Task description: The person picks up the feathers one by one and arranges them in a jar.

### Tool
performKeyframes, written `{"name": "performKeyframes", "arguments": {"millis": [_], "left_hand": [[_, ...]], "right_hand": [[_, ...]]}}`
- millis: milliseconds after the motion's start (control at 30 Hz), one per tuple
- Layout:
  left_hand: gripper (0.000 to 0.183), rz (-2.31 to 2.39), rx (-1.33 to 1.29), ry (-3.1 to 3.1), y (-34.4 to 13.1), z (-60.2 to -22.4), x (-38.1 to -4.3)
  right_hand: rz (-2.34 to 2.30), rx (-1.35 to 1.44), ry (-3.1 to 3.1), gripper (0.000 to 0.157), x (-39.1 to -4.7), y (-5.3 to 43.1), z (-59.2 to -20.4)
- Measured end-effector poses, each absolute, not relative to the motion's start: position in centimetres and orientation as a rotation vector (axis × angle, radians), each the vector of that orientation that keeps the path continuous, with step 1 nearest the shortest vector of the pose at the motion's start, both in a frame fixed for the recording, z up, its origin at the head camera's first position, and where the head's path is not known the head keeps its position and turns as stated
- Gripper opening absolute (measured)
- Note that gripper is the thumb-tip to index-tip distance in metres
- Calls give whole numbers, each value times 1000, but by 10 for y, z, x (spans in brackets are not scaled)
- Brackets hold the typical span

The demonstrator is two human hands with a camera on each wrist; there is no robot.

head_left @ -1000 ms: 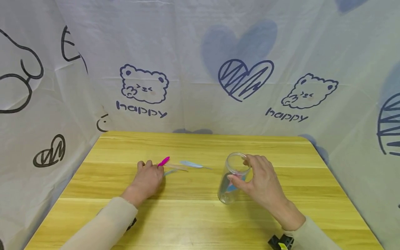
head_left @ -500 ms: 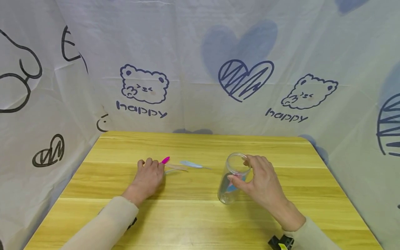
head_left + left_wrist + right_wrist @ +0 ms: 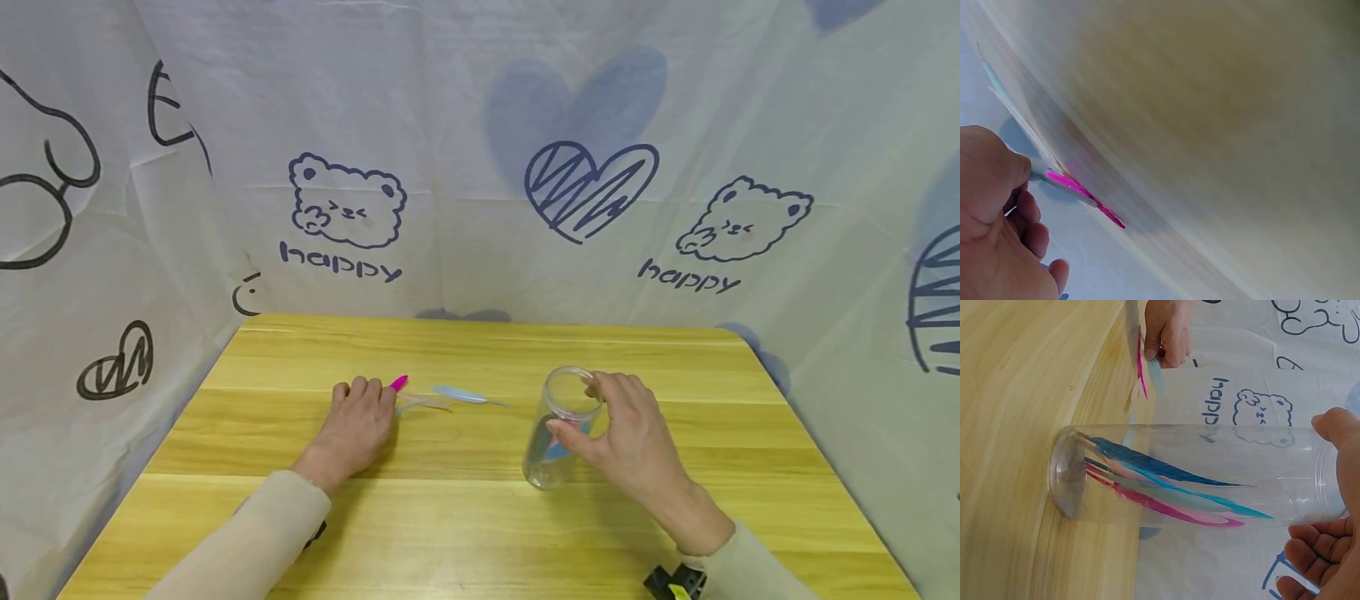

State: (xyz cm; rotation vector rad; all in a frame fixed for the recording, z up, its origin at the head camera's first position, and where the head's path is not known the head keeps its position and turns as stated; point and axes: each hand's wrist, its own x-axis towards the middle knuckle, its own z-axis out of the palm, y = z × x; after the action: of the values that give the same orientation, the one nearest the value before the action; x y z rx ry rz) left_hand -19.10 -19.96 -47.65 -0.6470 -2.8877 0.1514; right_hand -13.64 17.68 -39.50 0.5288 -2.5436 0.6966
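My left hand (image 3: 356,425) is low over the left part of the table, pinching a pale blue-green feather (image 3: 1155,376) between thumb and finger. Close beside its fingers lies a magenta feather (image 3: 1069,182), partly covered by the hand in the head view. A peach feather (image 3: 431,402) and a light blue feather (image 3: 459,394) are on the table just to the right. My right hand (image 3: 633,433) grips the rim of an upright, lidless clear jar (image 3: 538,467), thumb on the near side. Inside the jar several feathers lean, among them a dark blue feather (image 3: 1147,460) and a magenta one.
The wooden table (image 3: 450,533) has rounded far corners. A white cloth (image 3: 465,250) printed with bears and hearts hangs behind it and along both sides. Each wrist wears a dark camera mount (image 3: 675,581) below the sleeve.
The pale blue-green feather has shifted up toward the peach one as the left fingers took hold of it. More of the magenta feather is covered by the left hand. Right hand and jar stay put.
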Motion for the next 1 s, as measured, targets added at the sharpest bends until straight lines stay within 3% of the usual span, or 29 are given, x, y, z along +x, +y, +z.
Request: {"name": "performKeyframes", "arguments": {"millis": [1000], "left_hand": [[14, -23, -596, -2765, -194, -460, -195]], "right_hand": [[702, 517, -2556, 66, -137, 176, -394]]}}
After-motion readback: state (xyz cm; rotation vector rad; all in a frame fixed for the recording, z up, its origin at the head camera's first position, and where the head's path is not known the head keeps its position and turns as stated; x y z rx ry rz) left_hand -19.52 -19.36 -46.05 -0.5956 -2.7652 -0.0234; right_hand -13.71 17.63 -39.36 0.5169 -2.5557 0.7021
